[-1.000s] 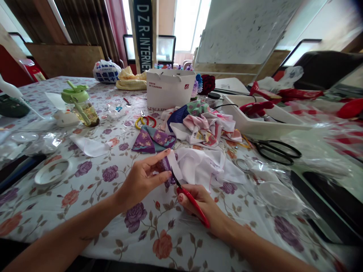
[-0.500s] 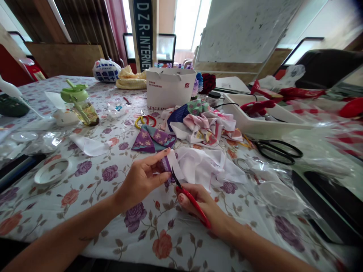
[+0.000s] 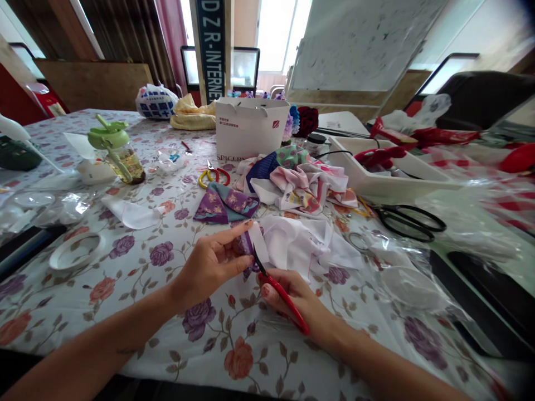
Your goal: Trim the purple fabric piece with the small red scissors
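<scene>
My left hand (image 3: 213, 259) pinches a purple patterned piece of fabric (image 3: 246, 245) with a white strip along its right side. In my right hand (image 3: 292, 295) are red-handled scissors (image 3: 284, 295), their dark blades pointing up and left against the white strip's edge. Whether the blades are parted is hard to make out. Just behind the right hand, crumpled white cloth (image 3: 305, 242) lies on the flowered tablecloth. A folded purple and teal cloth (image 3: 225, 203) rests beyond my left fingertips.
Yellow-and-red-handled pliers (image 3: 214, 175) lie near a white paper bag (image 3: 251, 131). Fabric scraps (image 3: 305, 181) are heaped beside a white tray (image 3: 388, 181). Large black scissors (image 3: 412, 221) are at right, a tape roll (image 3: 77, 250) and a green-lidded bottle (image 3: 125, 161) at left.
Both hands stay almost in place, still holding the fabric and the scissors. The scissors have shifted very slightly left, and the view has tilted a touch.
</scene>
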